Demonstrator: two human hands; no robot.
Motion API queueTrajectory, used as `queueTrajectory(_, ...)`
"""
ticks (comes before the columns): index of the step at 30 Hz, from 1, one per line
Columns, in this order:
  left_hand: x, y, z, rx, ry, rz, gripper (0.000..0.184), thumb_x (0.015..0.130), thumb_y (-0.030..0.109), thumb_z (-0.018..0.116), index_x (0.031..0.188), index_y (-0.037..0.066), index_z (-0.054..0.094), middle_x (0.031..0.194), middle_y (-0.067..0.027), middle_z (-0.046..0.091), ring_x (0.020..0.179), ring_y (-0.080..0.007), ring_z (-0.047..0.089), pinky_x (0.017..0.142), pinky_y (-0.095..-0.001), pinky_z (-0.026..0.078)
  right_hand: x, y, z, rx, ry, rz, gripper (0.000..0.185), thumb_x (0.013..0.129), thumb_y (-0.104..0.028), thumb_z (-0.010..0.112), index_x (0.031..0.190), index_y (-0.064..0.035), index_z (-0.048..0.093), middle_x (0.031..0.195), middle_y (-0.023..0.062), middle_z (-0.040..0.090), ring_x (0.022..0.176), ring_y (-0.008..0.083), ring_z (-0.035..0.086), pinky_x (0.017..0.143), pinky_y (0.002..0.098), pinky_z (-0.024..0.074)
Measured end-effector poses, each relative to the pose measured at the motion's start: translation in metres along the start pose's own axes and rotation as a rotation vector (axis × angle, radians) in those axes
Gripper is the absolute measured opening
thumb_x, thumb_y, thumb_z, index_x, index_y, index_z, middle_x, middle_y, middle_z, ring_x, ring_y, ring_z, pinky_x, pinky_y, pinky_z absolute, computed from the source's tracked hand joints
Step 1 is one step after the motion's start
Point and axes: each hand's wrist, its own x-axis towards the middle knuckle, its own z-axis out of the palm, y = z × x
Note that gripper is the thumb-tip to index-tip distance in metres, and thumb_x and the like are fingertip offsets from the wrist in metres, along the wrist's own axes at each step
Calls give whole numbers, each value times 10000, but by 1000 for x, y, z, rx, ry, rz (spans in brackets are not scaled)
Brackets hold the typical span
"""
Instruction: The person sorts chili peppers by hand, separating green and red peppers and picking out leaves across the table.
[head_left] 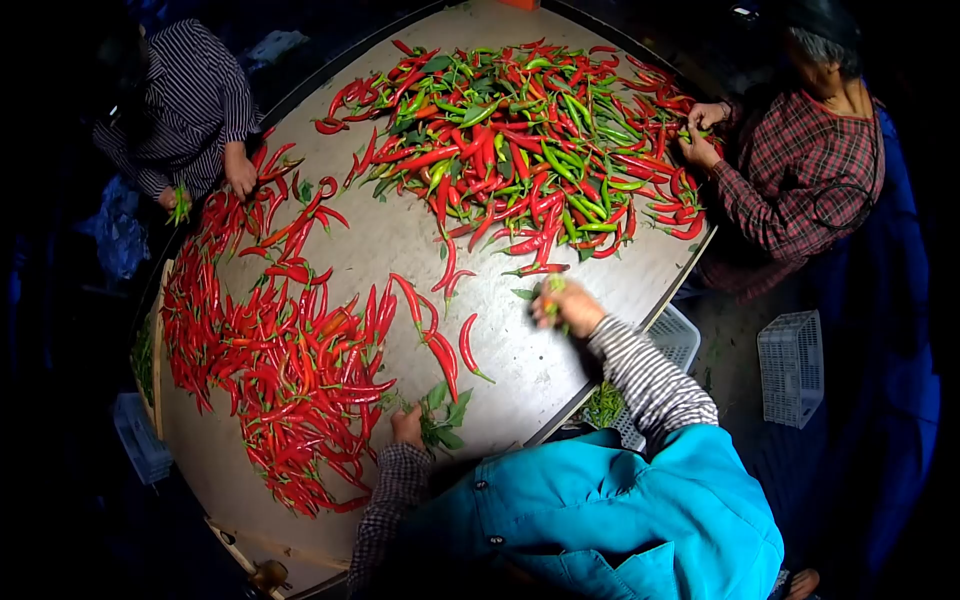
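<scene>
My left hand is closed at the near edge of the table, round a sprig of green chili leaves. Just left of it lies a heap of red chilies. Over the bare right part of the table, my right hand is closed round a few green chilies, partly covered by the fingers and slightly blurred. Beyond it spreads a mixed pile of red and green chilies with leaves among them. A single red chili lies between my hands, beside a few others.
A person in a striped shirt handles chilies at the far left. Another in a checked shirt works at the right edge. Below the table stands a white crate near green chilies; another white crate stands farther right.
</scene>
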Motion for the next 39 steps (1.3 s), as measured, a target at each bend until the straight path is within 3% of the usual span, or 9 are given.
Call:
queueTrajectory(2,-6,5,5,24,27,2,79,777,83,602,793,11,575,673,-71,577,535,-174,542,488,-309,439,1,-46,-26,126,130,-134,46,859,-21,437,903,-29,427,732,138,569,607,212,595,523,319,532)
queueTrajectory(4,-10,10,8,49,57,3,85,788,90,594,806,9,574,682,-73,578,540,-175,545,493,-313,443,30,-58,-75,-93,260,-317,301,797,80,446,1079,-25,424,764,145,573,600,188,582,476,276,505)
queueTrajectory(6,-10,11,7,67,-14,44,106,794,110,593,792,5,578,670,-73,579,536,-178,544,500,-303,440,80,-46,-133,-687,527,-661,412,733,20,557,1135,-54,509,791,123,598,735,268,599,703,315,499)
queueTrajectory(12,-3,7,3,57,-10,46,83,744,63,614,778,-8,589,659,-76,586,543,-183,553,513,-282,434,87,-91,-121,-1428,606,-332,597,652,-80,615,1227,-79,456,1207,253,425,1084,371,465,907,370,411)
queueTrajectory(15,6,-1,-4,9,58,-31,104,719,33,621,807,-16,592,688,-81,597,562,-183,566,526,-287,445,86,-92,-109,-1436,611,-120,671,657,-142,634,1284,-113,395,1285,248,339,1080,358,480,909,363,424)
queueTrajectory(17,13,-6,-11,2,29,-31,115,719,33,623,817,-16,592,707,-83,601,573,-185,571,534,-289,451,82,-91,-102,-1385,579,-119,678,648,-170,647,1268,-78,389,1168,264,470,1054,359,503,876,380,435)
queueTrajectory(33,18,-4,-14,264,149,-5,147,753,90,614,819,-37,584,725,-93,598,579,-197,571,524,-303,447,-9,18,-52,-1015,237,-403,364,698,-57,655,1057,-34,596,834,104,634,760,166,590,751,287,467)
queueTrajectory(37,-12,17,6,138,57,-34,140,759,97,613,780,-36,576,703,-92,594,565,-193,566,516,-302,441,-20,-15,-61,-383,228,-248,222,744,-23,623,963,-14,590,697,8,568,489,54,482,411,205,424)
queueTrajectory(39,-12,17,7,101,33,-23,135,760,92,615,752,-36,572,681,-89,590,548,-185,559,500,-297,435,-23,-45,-73,-376,367,-213,246,735,-5,620,977,-5,574,681,4,556,490,72,488,423,215,433)
